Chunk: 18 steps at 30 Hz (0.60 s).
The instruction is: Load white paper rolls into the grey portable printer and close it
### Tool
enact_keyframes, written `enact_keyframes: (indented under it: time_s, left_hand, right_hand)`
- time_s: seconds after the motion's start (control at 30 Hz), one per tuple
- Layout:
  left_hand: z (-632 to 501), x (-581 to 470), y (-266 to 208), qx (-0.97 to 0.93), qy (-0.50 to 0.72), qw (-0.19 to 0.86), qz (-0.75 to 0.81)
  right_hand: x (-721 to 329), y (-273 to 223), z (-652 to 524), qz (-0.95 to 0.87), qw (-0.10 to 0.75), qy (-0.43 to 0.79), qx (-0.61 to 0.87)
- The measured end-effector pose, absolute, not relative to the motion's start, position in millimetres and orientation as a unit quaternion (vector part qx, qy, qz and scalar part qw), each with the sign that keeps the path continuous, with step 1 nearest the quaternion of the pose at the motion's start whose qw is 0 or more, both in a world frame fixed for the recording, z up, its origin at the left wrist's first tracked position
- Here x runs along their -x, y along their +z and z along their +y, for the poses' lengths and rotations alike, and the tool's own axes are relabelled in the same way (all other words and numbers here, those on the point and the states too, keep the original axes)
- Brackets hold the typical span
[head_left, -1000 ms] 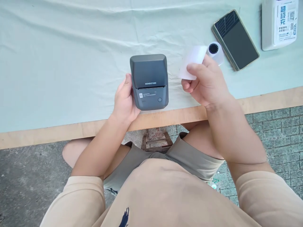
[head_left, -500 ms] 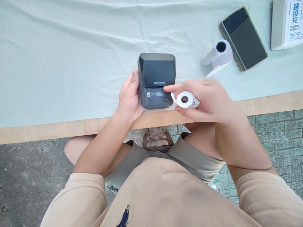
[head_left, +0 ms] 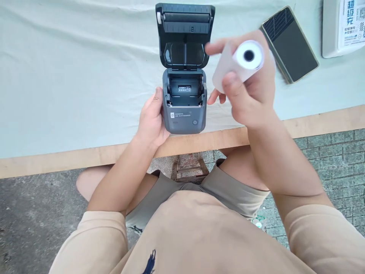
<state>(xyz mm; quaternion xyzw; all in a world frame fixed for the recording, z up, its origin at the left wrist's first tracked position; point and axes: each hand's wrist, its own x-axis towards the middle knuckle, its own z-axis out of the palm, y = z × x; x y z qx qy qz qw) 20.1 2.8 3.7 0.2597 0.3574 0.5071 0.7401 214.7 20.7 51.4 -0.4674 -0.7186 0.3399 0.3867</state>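
Note:
A dark grey label printer [head_left: 185, 120] lies at the table's front edge, its hinged lid [head_left: 184, 57] swung up and back. Inside, the paper bay [head_left: 176, 98] shows bare, with a small printed sticker. My left hand [head_left: 152, 120] is closed around the printer's left side, thumb along the edge. Off to the right of the lid, my right hand [head_left: 255, 97] grips a white paper roll [head_left: 241, 62] between thumb and fingers, its dark-cored end facing up. The index finger points toward the lid's right edge, slightly blurred.
A smartphone [head_left: 295, 47] lies on the pale green tablecloth [head_left: 85, 83] at the right. Beyond it sits a white box [head_left: 330, 34] with a printed label. The table's bare wooden edge [head_left: 85, 160] runs across in front of my lap.
The printer's lid has gone from shut to raised. My right hand has moved up and away with the paper roll, now covering most of where a second roll stood near the phone.

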Motion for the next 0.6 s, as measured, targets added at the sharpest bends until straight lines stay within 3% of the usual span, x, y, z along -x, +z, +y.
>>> enact_keyframes:
  time_s: [0.13,0.27,0.4,0.6]
  left_hand:
    - [5,-18,3,-0.243,0.504,0.755,0.343]
    - [5,-17,3,-0.252,0.501,0.747,0.358]
    - [4,-19,2,-0.274,0.505,0.734,0.363]
    - [4,-22,5,-0.274,0.517,0.713,0.387]
  right_hand:
    - [-221,41,24,-0.678,0.477,0.341,0.442]
    - [-231,29,31,-0.715,0.409,0.203,0.53]
    - [-234,18,38,-0.742,0.317,0.142,0.574]
    - [-227,26,32,-0.715,0.327,0.159,0.597]
